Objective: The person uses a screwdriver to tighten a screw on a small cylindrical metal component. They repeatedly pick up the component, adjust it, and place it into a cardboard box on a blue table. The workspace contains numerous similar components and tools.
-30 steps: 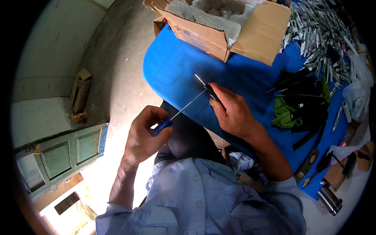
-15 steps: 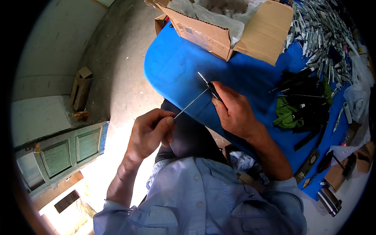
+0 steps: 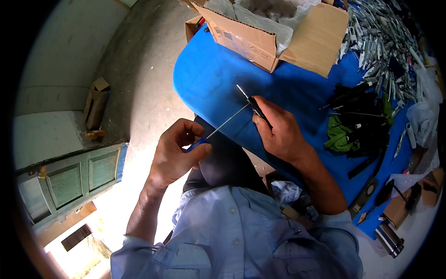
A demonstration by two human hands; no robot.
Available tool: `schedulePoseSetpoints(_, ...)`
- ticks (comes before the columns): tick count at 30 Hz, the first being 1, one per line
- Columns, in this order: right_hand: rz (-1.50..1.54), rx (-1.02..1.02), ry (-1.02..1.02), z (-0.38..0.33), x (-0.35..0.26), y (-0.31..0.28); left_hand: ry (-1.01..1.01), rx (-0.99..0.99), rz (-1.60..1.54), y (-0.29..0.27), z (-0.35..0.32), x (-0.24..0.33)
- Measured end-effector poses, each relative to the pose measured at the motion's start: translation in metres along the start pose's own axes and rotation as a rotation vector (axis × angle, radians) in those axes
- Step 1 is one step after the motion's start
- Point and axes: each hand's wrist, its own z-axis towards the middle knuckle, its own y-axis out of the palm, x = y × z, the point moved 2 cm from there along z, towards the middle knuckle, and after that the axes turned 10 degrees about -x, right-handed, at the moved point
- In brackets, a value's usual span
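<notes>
My left hand [image 3: 175, 152] holds a screwdriver by its blue handle [image 3: 197, 143], with the index finger lifted off and curled above it. The screwdriver's thin shaft [image 3: 226, 122] slants up to the right, its tip at the black piece in my other hand. My right hand [image 3: 278, 128] is closed round that slim black piece [image 3: 259, 110], pinched between thumb and fingers. From its far end a thin silver rod [image 3: 242, 90] sticks out. Both hands are in the air over my lap and the near edge of the blue-covered table [image 3: 204, 79].
At the table's back stands an open cardboard box [image 3: 244, 44] lined with plastic. A heap of slim silver-grey parts [image 3: 381, 44] lies at the far right. Nearer are black pieces on green cloth [image 3: 338, 135], a flat metal tool [image 3: 364, 197] and a shiny cylinder [image 3: 389, 239].
My left fingers have loosened and the index finger has lifted, so the screwdriver's blue handle shows. The right hand keeps its hold on the black piece, almost in place.
</notes>
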Motion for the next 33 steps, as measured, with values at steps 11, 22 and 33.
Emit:
schedulePoseSetpoints(11,0.017,0.008,0.027,0.0,0.001,0.002,0.09,0.02,0.113,0.005,0.002,-0.015)
schedulePoseSetpoints(22,0.017,-0.007,0.048,0.0,-0.001,-0.001,-0.07,-0.106,-0.103,0.005,0.005,-0.002)
schedulePoseSetpoints(33,-0.006,0.022,0.016,0.0,0.001,0.001,0.39,0.187,0.611,0.019,-0.009,-0.004)
